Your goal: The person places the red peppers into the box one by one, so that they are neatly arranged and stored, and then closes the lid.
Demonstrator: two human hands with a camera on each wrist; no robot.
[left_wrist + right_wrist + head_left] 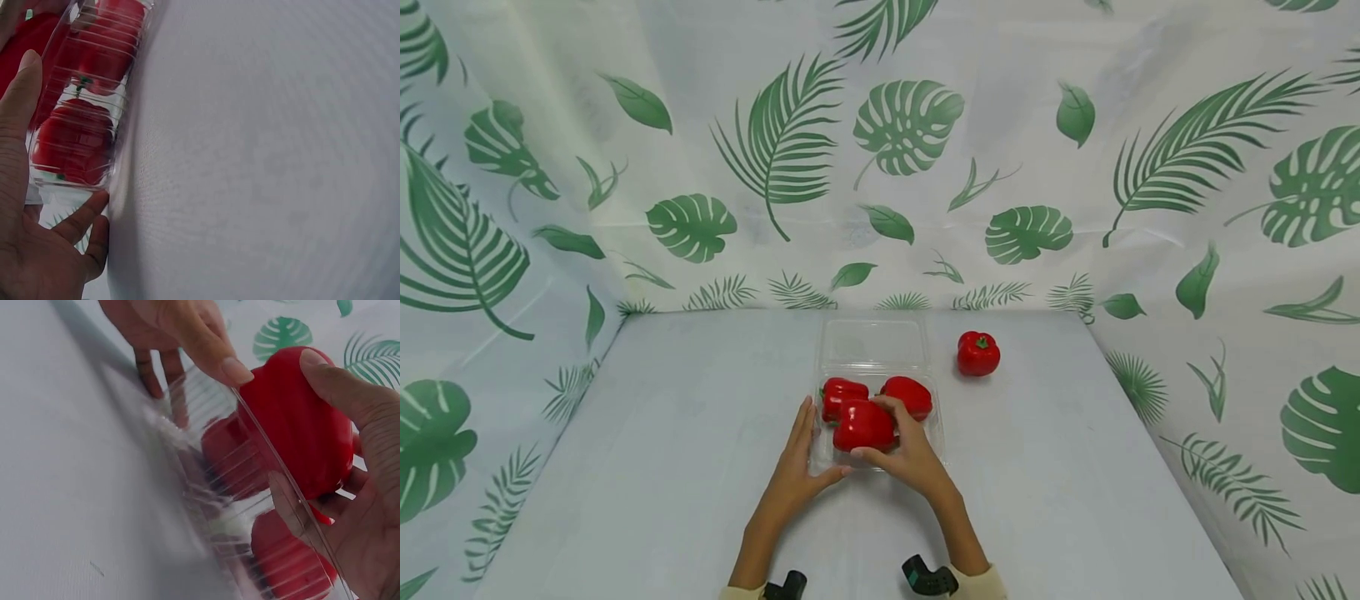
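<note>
Gripping a red pepper [861,427] above the box's near half

The right hand [913,454] curls round that pepper, index finger on its far side, thumb on its near side. The left hand [797,475] has hold of nothing: its fingers run straight along the clear box's [936,435] left wall, thumb stretched to the near rim. As far as I can judge, two peppers are in place in the box's far half, one at the left [844,387], another at the right [913,396]. The third is not yet let go (whether it touches bottom, I can't tell). A fourth pepper [978,358] sits outside, right of the box, untouched. Beyond the box's far edge, its lid [874,343] lies open.
</note>
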